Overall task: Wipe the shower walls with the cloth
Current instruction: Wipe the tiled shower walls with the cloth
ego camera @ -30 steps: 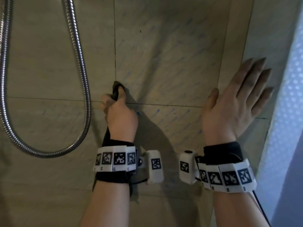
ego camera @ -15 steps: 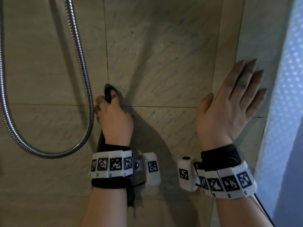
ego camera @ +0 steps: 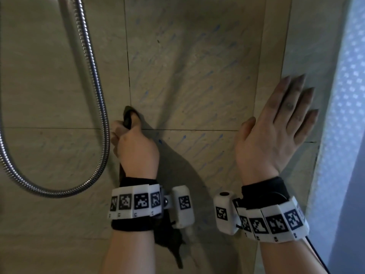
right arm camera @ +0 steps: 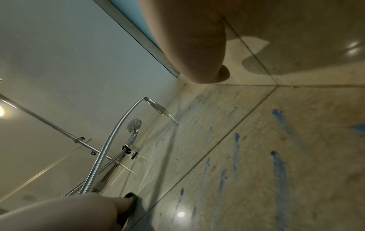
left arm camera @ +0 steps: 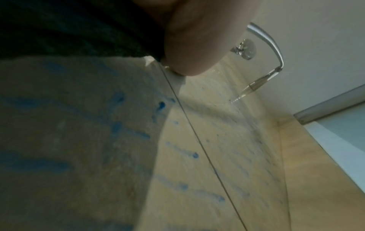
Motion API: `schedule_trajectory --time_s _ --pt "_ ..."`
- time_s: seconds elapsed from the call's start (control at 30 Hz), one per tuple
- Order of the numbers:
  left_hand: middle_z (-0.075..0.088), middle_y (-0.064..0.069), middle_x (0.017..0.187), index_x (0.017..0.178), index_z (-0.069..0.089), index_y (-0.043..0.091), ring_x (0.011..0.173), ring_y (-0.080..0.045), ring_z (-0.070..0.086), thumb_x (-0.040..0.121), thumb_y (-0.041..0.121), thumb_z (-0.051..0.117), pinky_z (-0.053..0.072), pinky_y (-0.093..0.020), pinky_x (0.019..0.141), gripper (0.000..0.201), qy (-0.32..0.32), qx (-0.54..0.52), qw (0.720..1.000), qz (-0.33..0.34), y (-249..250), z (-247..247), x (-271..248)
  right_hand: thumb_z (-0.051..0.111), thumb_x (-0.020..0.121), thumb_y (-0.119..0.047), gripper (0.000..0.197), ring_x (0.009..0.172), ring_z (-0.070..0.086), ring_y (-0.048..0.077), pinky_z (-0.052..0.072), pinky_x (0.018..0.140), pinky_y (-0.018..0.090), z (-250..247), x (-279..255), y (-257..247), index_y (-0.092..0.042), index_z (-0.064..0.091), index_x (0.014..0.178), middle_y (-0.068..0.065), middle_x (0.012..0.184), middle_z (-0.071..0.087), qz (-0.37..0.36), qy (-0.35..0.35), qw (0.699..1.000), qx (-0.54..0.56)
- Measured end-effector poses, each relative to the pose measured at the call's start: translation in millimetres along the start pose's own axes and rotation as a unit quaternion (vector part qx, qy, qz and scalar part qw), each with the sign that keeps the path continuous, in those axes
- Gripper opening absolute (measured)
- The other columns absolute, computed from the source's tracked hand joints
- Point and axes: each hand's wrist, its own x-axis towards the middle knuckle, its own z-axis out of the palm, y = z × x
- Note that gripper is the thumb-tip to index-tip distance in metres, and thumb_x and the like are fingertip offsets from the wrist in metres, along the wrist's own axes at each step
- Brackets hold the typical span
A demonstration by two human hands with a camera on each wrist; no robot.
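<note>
Shifted slightly left along the beige tiled shower wall (ego camera: 197,66), close beside the looped chrome shower hose (ego camera: 94,80): left hand (ego camera: 136,147), fist curled round a dark, soft cloth (ego camera: 129,117) bunched against the tile, loose tail dangling below the wrist. Right hand (ego camera: 274,133) flat, fingers straight, braced on the wall. Blue streaks (ego camera: 215,28) unwiped. Probably light, limp, maybe damp; best gripped bunched in the palm, tail gathered.

Dark cloth (ego camera: 128,118) bunched against beige tiled shower wall (ego camera: 197,76) (blue streaks across it), tail hanging below the wrist.
</note>
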Motion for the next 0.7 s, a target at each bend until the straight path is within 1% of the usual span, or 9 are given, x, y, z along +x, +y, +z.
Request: schedule_trajectory --time_s 0.07,0.17,0.23,0.3,0.37,0.47,0.53,0.6,0.7 --pt "0.026 -0.021 0.14 0.149 0.028 0.019 0.121 -0.042 0.03 0.091 0.008 0.045 0.032 -0.046 0.097 0.061 0.007 0.02 0.999 0.031 7.2 6.4 -13.3 0.049 0.09 -0.015 0.075 0.146 0.009 0.034 0.002 0.116 0.048 0.2 -0.3 -0.4 -0.006 0.008 0.152 0.015 0.159 0.011 0.0 0.006 1.0 -0.002" --pt "0.035 -0.02 0.129 0.148 0.033 0.018 0.111 -0.038 0.033 0.089 0.003 0.042 0.028 -0.039 0.091 0.061 0.011 0.038 0.993 0.115 18.4 21.6 -38.0 0.049 0.09 -0.014 0.074 0.146 0.01 0.034 0.004 0.117 0.048 0.7 -0.2 0.3 -0.006 0.009 0.152 0.015 0.159 0.012 0.001 0.01 1.0 -0.001" --pt "0.036 -0.021 0.127 0.147 0.036 0.018 0.108 -0.038 0.033 0.088 0.002 0.041 0.028 -0.038 0.09 0.061 0.006 0.024 0.991 0.131 15.2 21.7 -37.9 0.047 0.091 -0.011 0.071 0.146 0.011 0.033 0.004 0.117 0.046 1.1 -0.1 1.2 -0.007 0.011 0.152 0.013 0.159 0.014 0.001 0.017 1.0 0.002" --pt "0.035 -0.022 0.128 0.145 0.038 0.018 0.109 -0.04 0.033 0.087 0.001 0.041 0.028 -0.041 0.091 0.06 0.01 -0.002 0.994 0.11 5.4 15.1 -27.9 0.044 0.092 -0.007 0.068 0.146 0.012 0.031 0.003 0.117 0.043 1.5 -0.8 3.7 -0.008 0.012 0.152 0.011 0.159 0.015 0.002 0.025 1.0 0.01" --pt "0.033 -0.024 0.13 0.147 0.034 0.02 0.113 -0.042 0.033 0.088 0.0 0.041 0.03 -0.043 0.093 0.062 0.01 -0.005 0.997 0.077 -3.8 9.2 -17.5 0.043 0.094 -0.005 0.067 0.146 0.011 0.027 0.0 0.117 0.039 0.8 -1.4 7.8 -0.011 0.013 0.153 0.008 0.159 0.014 0.001 0.024 0.999 0.021" --pt "0.032 -0.025 0.13 0.148 0.031 0.019 0.113 -0.043 0.033 0.086 -0.001 0.043 0.031 -0.044 0.094 0.067 0.009 -0.019 0.998 0.064 -7.6 6.1 -13.6 0.041 0.097 -0.011 0.064 0.147 0.009 0.023 -0.005 0.116 0.031 0.1 -3.0 15.3 -0.016 0.011 0.153 0.004 0.16 0.012 -0.01 0.013 0.999 0.031" --pt "0.032 -0.025 0.128 0.148 0.031 0.018 0.113 -0.041 0.032 0.083 -0.003 0.044 0.029 -0.043 0.095 0.069 0.023 -0.054 0.996 0.062 -6.3 6.0 -14.6 0.041 0.099 -0.015 0.061 0.146 0.011 0.021 -0.006 0.116 0.028 0.9 -4.0 18.6 -0.017 0.014 0.153 0.003 0.16 0.015 -0.017 0.025 0.999 0.034" --pt "0.032 -0.025 0.128 0.149 0.029 0.016 0.113 -0.041 0.032 0.082 -0.004 0.044 0.029 -0.041 0.095 0.072 0.044 -0.075 0.995 0.046 -5.1 6.9 -13.1 0.042 0.099 -0.016 0.06 0.146 0.013 0.021 -0.006 0.116 0.027 2.6 -5.2 19.9 -0.017 0.016 0.153 0.003 0.159 0.017 -0.016 0.035 0.999 0.035" --pt "0.027 -0.026 0.135 0.15 0.027 0.016 0.118 -0.044 0.029 0.085 -0.001 0.044 0.029 -0.045 0.098 0.069 0.022 -0.055 0.998 0.023 -2.2 10.7 -12.2 0.042 0.099 -0.017 0.06 0.145 0.014 0.021 -0.003 0.116 0.03 3.7 -6.7 20.7 -0.016 0.016 0.153 0.003 0.159 0.018 -0.019 0.039 0.998 0.038"
